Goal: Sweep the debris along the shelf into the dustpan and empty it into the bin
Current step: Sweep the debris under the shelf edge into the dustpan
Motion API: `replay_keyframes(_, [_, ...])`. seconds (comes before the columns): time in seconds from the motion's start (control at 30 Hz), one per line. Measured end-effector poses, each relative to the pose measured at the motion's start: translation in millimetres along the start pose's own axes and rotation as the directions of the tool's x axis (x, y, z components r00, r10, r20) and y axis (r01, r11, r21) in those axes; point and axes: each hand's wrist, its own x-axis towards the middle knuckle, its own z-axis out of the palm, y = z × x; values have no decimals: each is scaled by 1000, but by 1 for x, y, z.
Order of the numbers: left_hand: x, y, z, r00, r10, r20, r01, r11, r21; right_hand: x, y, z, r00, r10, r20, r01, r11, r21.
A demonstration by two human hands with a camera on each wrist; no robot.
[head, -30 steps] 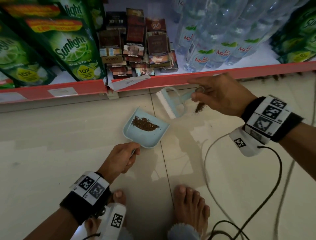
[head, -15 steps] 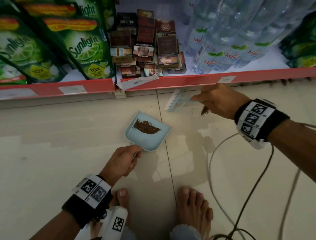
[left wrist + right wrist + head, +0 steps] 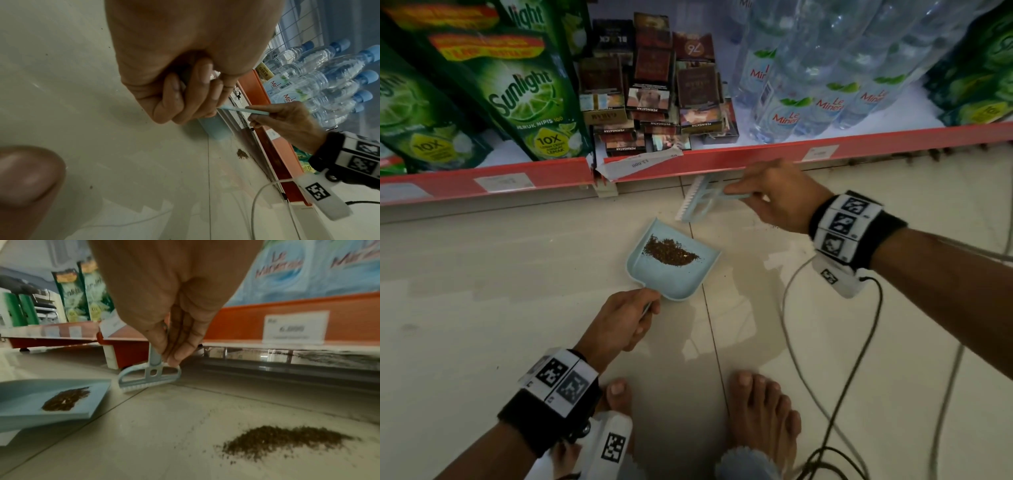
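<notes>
A light blue dustpan (image 3: pixel 664 281) lies on the tiled floor with a heap of brown debris (image 3: pixel 669 253) in it. My left hand (image 3: pixel 619 322) grips its handle from the near side. My right hand (image 3: pixel 777 202) pinches the handle of a small blue brush (image 3: pixel 695 204), whose white bristles sit just beyond the pan's far edge, under the red shelf lip. In the right wrist view the brush (image 3: pixel 148 378) stands beside the dustpan (image 3: pixel 24 395), and a loose brown debris pile (image 3: pixel 283 439) lies on the floor to the right. My right hand hides that pile in the head view.
The red shelf edge (image 3: pixel 722 161) carries green Sunlight pouches (image 3: pixel 530 102), cigarette packs (image 3: pixel 654 96) and water bottles (image 3: pixel 808 89). Dark grit lines the gap under the shelf (image 3: pixel 329 356). A cable (image 3: pixel 852 370) loops on the floor at the right, near my bare feet (image 3: pixel 763 411).
My right hand has turned the brush and shifted it left toward the shelf lip, and now covers the loose pile in the head view. The dustpan and left hand have stayed put.
</notes>
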Motion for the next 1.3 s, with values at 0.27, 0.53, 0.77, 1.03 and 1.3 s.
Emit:
replay_keyframes(0.27, [2,-1,0,1000,13,-1,-13,1000,-5,-14,15,0,995,44,86,-41,999,-35])
replay_keyframes(0.53, [8,1,3,1000,25,15,-25,1000,-11,-71,61,-41,940,301,160,-266,941,-210])
replay_keyframes(0.77, [8,4,6,998,50,46,-50,999,-3,-72,36,-36,943,323,-83,-325,946,-10])
replay_keyframes(1.03, [11,7,5,995,70,72,-70,998,1,-38,2,-15,962,267,-60,-262,962,80])
replay_keyframes(1.3, [24,14,7,989,71,127,-78,995,59,-70,20,-22,887,438,145,-412,893,-180])
